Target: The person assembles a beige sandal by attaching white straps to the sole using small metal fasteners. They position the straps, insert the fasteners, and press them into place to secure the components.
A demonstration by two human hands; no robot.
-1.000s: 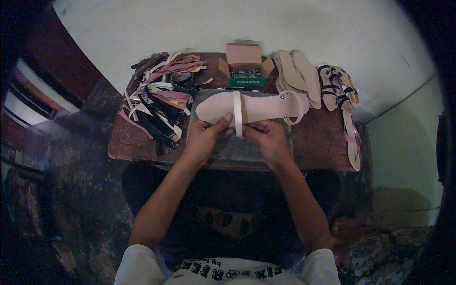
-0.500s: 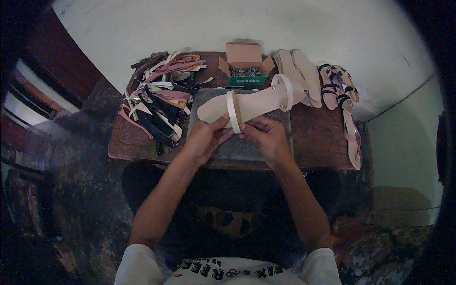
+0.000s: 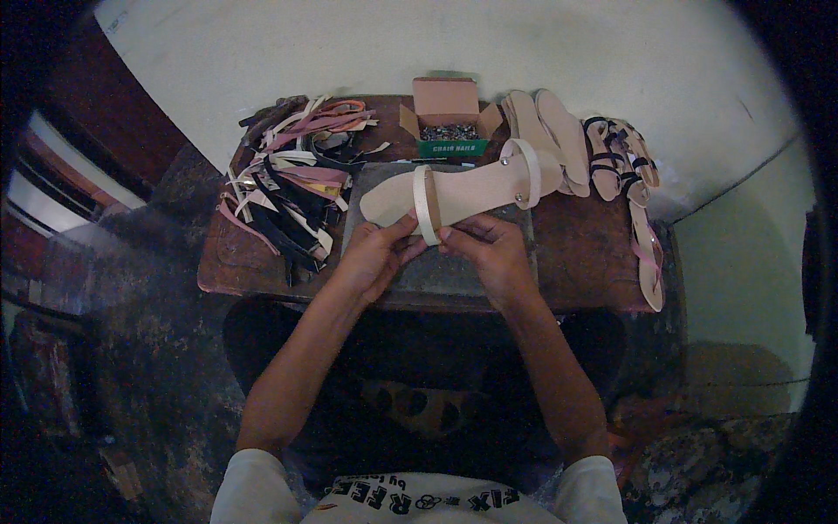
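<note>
As the head view shows, your left hand (image 3: 377,253) grips the near edge of the sandal (image 3: 476,190) beside its front strap (image 3: 425,205), and your right hand (image 3: 496,253) pinches narrowly near that strap's near end. The sandal lies just beyond both hands, its long axis running left to right and slanting away: toe beyond your left hand, heel farther off, past your right, which is nearer the heel strap (image 3: 532,175). Under your hands is a grey mat (image 3: 436,284) on the brown table (image 3: 580,262). Ahead of them stands an open green box (image 3: 451,148); straps (image 3: 292,179) heap to the left hand's left, and flat soles (image 3: 563,131) lie beyond the right. Past the table rises a pale wall (image 3: 611,44); dark, blotched floor (image 3: 166,288) spreads leftward.
</note>
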